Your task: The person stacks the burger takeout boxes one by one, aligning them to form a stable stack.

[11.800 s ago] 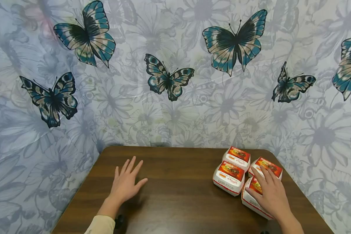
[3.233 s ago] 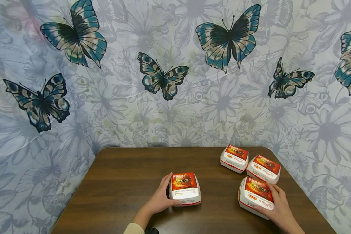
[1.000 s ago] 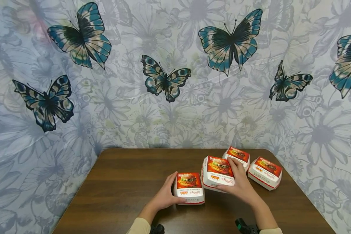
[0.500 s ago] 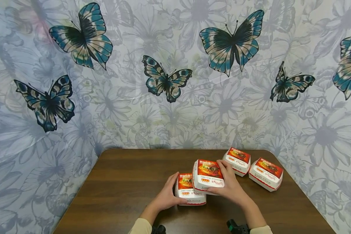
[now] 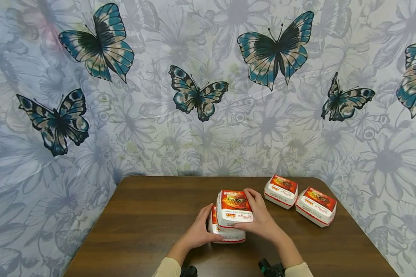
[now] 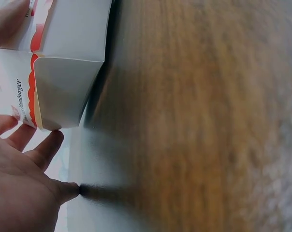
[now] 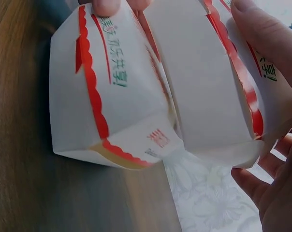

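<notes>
In the head view, my left hand (image 5: 194, 231) grips a white hamburger box (image 5: 233, 237) with a red picture lid by its left side, thumb at the front. That box stands on the table; its pale wall and red scalloped edge show in the left wrist view, with the fingers along it. My right hand (image 5: 261, 219) holds a second hamburger box (image 5: 235, 215) from the right, directly above the first and covering most of its lid. The right wrist view shows the upper box (image 7: 204, 82) against the top of the lower box (image 7: 122, 106), slightly tilted to it.
Two more hamburger boxes, one toward the back (image 5: 280, 191) and one farther right (image 5: 316, 206), stand on the brown wooden table (image 5: 152, 215). A cloth with butterflies and flowers (image 5: 208, 150) hangs behind the table's back edge.
All the boxes stood grouped at the right earlier. One came to the middle in my left hand; my right hand has since carried another leftward, over its lid.
</notes>
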`<state>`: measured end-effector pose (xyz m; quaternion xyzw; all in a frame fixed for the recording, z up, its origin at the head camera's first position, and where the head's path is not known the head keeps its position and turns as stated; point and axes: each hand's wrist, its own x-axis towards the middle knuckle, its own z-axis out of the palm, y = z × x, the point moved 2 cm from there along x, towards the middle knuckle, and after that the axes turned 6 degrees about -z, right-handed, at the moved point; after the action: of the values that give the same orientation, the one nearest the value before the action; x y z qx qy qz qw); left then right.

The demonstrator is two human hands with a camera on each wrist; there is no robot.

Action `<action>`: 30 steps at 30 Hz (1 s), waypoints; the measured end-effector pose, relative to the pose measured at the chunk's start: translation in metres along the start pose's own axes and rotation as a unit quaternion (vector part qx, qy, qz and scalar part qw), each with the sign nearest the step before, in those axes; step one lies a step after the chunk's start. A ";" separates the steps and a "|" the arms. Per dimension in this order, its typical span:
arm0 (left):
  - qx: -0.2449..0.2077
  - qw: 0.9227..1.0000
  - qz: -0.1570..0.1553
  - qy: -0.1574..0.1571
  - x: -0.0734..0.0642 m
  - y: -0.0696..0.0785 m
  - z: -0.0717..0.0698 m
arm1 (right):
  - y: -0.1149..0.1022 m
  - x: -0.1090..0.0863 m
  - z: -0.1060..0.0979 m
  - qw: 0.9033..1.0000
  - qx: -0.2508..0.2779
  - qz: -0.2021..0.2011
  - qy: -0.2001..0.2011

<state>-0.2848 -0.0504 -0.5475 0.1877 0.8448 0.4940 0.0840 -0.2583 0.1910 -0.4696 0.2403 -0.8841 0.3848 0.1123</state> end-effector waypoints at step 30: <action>-0.019 0.999 0.025 -0.005 -0.002 -0.002 0.002 | -0.013 0.009 0.015 0.999 0.007 0.011 -0.042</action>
<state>-0.2829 -0.0504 -0.5505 0.2094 0.8297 0.5113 0.0795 -0.2594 0.1691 -0.4680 0.2470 -0.8879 0.3819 0.0695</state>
